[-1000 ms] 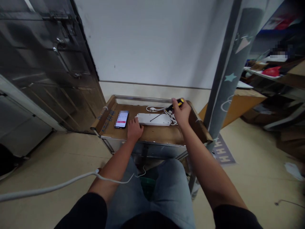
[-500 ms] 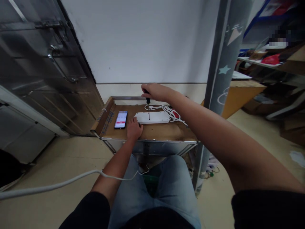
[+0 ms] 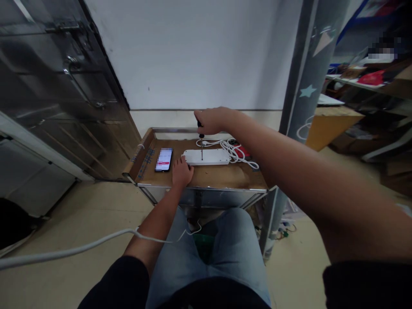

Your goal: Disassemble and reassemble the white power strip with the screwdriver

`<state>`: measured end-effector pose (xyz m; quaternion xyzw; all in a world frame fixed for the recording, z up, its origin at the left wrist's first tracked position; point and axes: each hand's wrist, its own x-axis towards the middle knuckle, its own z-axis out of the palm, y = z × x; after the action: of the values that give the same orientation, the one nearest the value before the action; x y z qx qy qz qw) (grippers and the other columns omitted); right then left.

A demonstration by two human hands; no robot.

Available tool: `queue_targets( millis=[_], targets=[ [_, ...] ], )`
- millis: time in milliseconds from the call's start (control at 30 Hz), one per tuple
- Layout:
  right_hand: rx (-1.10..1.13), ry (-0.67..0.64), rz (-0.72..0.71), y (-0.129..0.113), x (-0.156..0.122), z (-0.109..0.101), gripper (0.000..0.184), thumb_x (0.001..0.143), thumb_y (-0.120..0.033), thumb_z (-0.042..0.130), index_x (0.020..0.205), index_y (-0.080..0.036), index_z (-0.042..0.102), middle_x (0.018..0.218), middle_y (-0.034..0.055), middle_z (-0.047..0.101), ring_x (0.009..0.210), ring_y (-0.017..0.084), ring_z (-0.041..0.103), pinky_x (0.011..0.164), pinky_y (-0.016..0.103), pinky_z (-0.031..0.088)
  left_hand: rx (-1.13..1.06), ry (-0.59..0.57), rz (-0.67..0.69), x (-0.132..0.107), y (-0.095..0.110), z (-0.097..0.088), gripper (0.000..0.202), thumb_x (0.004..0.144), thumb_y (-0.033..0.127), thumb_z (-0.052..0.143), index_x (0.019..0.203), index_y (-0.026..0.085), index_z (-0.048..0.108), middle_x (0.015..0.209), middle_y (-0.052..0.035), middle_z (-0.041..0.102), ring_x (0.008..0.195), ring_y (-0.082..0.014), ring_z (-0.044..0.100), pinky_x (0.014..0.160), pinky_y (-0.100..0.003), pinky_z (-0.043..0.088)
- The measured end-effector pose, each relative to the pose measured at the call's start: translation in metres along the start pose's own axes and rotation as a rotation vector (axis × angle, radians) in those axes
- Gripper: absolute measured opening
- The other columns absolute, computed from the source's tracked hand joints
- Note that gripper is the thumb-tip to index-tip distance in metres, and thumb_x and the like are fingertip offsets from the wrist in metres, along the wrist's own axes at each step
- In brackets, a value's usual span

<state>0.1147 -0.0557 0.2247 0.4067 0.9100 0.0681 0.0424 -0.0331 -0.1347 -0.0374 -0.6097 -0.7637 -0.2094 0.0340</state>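
Screwing step judged in hand: dark-handled steel screwdriver (image 3: 201, 145) clenched upright by right-hand fingers (image 3: 209, 122), tip set on top of white plastic power strip (image 3: 209, 157), mid brown wooden table (image 3: 225, 178). Left-hand fingers (image 3: 183, 165) rested, unclenched, on strip's near edge. Turning seemingly called for.

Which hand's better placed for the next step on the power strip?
Probably the right hand: it grips the screwdriver upright, tip at the white power strip. The left hand only rests against the strip's end, holding no tool.
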Motion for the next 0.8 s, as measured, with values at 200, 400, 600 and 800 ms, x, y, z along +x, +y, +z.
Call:
queue_targets(
  millis=[200,400,600,800],
  targets=[
    [-0.044,-0.061,-0.009,0.004,0.011,-0.009,0.054,0.086,-0.036,0.078,0.134,-0.016,0.065,0.112,0.0155,0.07,0.102,0.027,0.066,0.089,0.041,0.054,-0.002,0.003,-0.004,0.0,-0.001,0.001,0.057,0.096,0.029,0.055,0.148,0.008,0.047,0.141,-0.0227,0.063,0.135,-0.0359,0.057,0.114,-0.046,0.045],
    [-0.028,-0.026,0.067,0.011,0.023,-0.005,0.056,0.088,-0.067,0.073,0.093,-0.011,0.076,0.078,0.013,0.064,0.088,0.027,0.067,0.085,0.046,0.055,-0.003,-0.003,-0.003,0.0,0.0,0.001,0.055,0.096,0.03,0.055,0.146,0.008,0.049,0.141,-0.023,0.063,0.134,-0.0361,0.057,0.114,-0.047,0.045],
    [-0.03,0.13,0.016,0.007,0.026,0.011,0.049,0.098,-0.048,0.065,0.136,-0.016,0.066,0.116,0.0188,0.068,0.106,0.029,0.066,0.092,0.042,0.052,0.001,0.0,-0.009,-0.001,0.001,-0.001,0.057,0.096,0.029,0.055,0.147,0.008,0.048,0.141,-0.023,0.062,0.135,-0.0363,0.056,0.115,-0.047,0.044],
    [0.002,0.114,-0.09,0.021,0.032,0.016,0.035,0.104,-0.039,0.055,0.124,-0.015,0.071,0.118,0.0174,0.068,0.103,0.024,0.064,0.089,0.037,0.05,0.004,-0.005,-0.004,-0.002,0.001,-0.001,0.054,0.097,0.03,0.055,0.146,0.008,0.049,0.141,-0.0223,0.063,0.134,-0.0357,0.057,0.114,-0.046,0.045]
  ],
)
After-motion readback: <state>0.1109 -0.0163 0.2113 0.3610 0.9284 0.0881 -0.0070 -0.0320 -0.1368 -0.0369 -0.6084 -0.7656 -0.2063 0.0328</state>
